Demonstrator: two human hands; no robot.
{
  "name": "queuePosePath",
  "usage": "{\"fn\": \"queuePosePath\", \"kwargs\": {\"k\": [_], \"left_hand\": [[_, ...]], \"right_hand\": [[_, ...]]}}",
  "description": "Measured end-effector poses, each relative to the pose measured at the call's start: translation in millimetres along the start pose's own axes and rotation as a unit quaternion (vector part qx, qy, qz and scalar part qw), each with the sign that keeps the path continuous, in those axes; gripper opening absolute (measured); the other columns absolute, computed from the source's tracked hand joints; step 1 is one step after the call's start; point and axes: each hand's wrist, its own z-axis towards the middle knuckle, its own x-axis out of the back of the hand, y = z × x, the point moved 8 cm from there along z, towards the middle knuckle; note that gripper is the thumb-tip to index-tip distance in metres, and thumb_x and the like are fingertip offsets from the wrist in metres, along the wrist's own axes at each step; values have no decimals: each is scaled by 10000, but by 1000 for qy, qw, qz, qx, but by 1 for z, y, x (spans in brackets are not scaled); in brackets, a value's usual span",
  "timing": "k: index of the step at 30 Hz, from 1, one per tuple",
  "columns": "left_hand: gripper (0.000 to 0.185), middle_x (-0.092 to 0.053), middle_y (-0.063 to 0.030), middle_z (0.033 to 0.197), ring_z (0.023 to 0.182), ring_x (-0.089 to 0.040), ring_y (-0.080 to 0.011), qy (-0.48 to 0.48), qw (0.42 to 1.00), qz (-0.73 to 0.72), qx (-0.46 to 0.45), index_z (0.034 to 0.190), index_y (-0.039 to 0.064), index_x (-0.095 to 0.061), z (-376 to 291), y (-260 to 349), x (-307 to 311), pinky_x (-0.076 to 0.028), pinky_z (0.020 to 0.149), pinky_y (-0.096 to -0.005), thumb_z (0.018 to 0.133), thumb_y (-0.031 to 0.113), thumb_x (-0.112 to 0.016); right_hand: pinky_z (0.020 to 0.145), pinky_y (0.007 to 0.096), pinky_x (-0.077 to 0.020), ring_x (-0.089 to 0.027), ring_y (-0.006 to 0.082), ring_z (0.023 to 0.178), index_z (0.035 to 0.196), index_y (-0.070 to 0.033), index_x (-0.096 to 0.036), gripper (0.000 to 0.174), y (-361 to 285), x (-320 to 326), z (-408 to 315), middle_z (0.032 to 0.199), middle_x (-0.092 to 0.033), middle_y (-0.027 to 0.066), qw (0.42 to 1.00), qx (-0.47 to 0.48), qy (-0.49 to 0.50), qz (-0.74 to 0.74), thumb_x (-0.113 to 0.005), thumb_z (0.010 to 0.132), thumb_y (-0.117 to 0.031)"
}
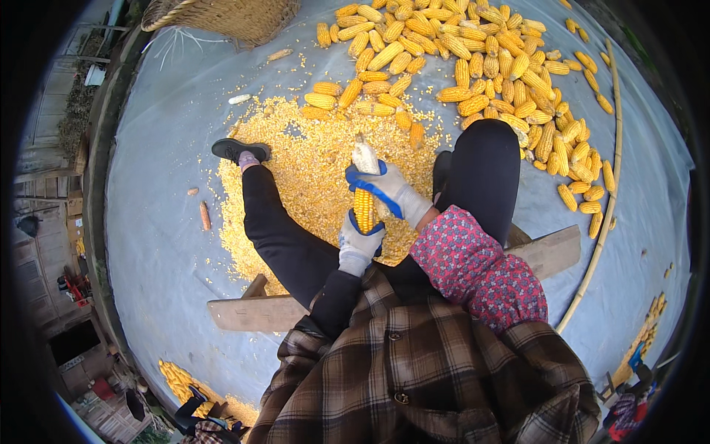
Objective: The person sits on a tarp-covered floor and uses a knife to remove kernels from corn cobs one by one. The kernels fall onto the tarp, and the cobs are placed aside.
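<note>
My left hand (361, 241), in a white and blue work glove, grips the lower end of a yellow corn cob (364, 210) between my knees. My right hand (391, 188), gloved alike, is wrapped around a pale, stripped corn cob (364, 156) that points away from me. The stripped cob's lower part is hidden by my right fingers, and the yellow cob's upper end lies against that hand. Beneath both hands a wide heap of loose corn kernels (310, 177) is spread on a grey plastic sheet (161, 222).
Many unshelled corn cobs (516, 72) are piled ahead and right. A woven basket (244, 22) stands at the top left. A bamboo pole (602, 233) lies along the right. I sit on a wooden bench (252, 314). Two other people, partly seen, are at the bottom left and bottom right.
</note>
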Motion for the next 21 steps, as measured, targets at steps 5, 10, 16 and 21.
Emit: {"fn": "queuePosePath", "kwargs": {"k": [5, 10, 16, 21], "left_hand": [[291, -479, -22, 602, 402, -429, -115, -282, 782, -481, 279, 1101, 33, -496, -34, 3, -26, -351, 347, -242, 824, 113, -542], [279, -503, -30, 650, 411, -442, -92, -263, 861, -380, 214, 1104, 32, -484, -19, 4, -7, -340, 343, -218, 847, 131, -526], [393, -599, -200, 716, 660, -595, -363, 10, 971, 221, -95, 972, 27, -465, -5, 31, 8, -471, 591, -435, 676, 198, -658], [337, -481, -10, 575, 360, -390, -96, -294, 758, -476, 334, 1169, 8, -479, -26, -2, -14, -280, 308, -217, 867, 147, -536]], "right_hand": [[578, 287, -469, -579, 126, 627, 855, 0, -602, 305, -20, 9, -14, 706, -612, 47, 968, 87, 136, -193, -729, 704, -233], [569, 294, -475, -582, 157, 590, 888, 7, -598, 295, -19, 19, -9, 714, -613, 73, 989, 39, 137, -46, -710, 742, -223], [570, 315, -496, -616, 201, 626, 864, -14, -597, 233, 8, 25, -3, 704, -619, 94, 992, -28, 118, 27, -695, 743, -187], [596, 335, -486, -607, 191, 629, 804, -2, -596, 305, -16, 25, -2, 694, -616, 76, 933, 130, 173, -289, -726, 682, -249]]}}
